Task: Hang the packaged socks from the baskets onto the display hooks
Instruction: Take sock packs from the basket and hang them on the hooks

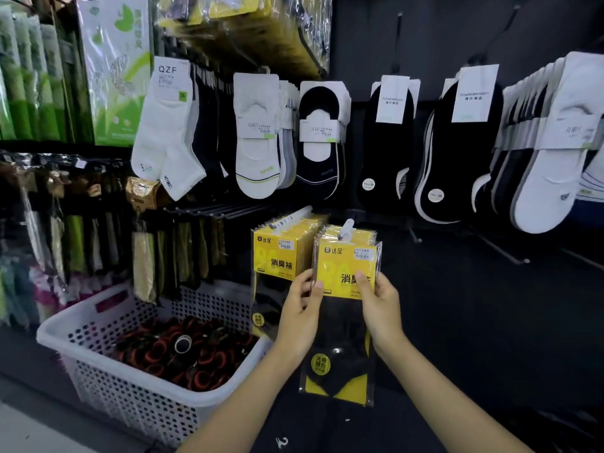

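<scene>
A yellow-and-black packaged sock pack (343, 325) hangs at the front of a stack on a white display hook (346, 227). My left hand (302, 310) pinches its left edge and my right hand (380, 305) pinches its right edge, thumbs on the front. A second row of the same yellow packs (277, 256) hangs on the hook to the left. The white perforated basket (98, 317) at lower left holds several black-and-orange rolled items.
Above hang rows of white and black low-cut socks (256, 135) on the dark display wall. Bare hooks (505, 253) stick out at the right, at the height of the yellow packs. Green and dark packaged goods (32, 86) fill the shelves on the left.
</scene>
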`<state>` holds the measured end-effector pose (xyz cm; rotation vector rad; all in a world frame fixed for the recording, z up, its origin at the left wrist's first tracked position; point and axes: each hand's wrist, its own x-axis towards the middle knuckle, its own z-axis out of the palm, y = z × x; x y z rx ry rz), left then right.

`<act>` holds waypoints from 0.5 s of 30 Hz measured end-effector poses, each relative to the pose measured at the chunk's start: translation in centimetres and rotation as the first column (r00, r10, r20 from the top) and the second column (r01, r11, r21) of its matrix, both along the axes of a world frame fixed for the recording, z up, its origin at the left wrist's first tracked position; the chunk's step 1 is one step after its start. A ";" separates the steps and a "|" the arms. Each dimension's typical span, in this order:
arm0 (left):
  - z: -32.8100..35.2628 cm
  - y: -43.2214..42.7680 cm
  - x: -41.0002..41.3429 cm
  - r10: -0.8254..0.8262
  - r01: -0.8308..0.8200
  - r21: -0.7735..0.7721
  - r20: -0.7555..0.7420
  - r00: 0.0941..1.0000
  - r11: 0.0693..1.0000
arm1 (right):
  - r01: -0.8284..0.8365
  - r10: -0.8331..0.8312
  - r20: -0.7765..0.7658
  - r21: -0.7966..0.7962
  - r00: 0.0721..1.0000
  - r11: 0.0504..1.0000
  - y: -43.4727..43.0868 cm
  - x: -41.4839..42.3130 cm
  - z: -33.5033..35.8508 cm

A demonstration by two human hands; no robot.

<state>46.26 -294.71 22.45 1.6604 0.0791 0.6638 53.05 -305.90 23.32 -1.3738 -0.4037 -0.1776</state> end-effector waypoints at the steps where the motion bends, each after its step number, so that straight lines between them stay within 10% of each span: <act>1: -0.1 0.0 0.2 0.004 -0.004 -0.005 0.000 1.000 1.000 | -0.001 0.001 -0.012 0.003 1.000 1.000 0.2 0.3 0.0; 15: -1.5 0.4 3.1 -0.031 0.030 -0.011 -0.064 0.997 0.999 | 0.059 -0.058 -0.110 0.009 0.992 0.998 1.0 3.7 -1.0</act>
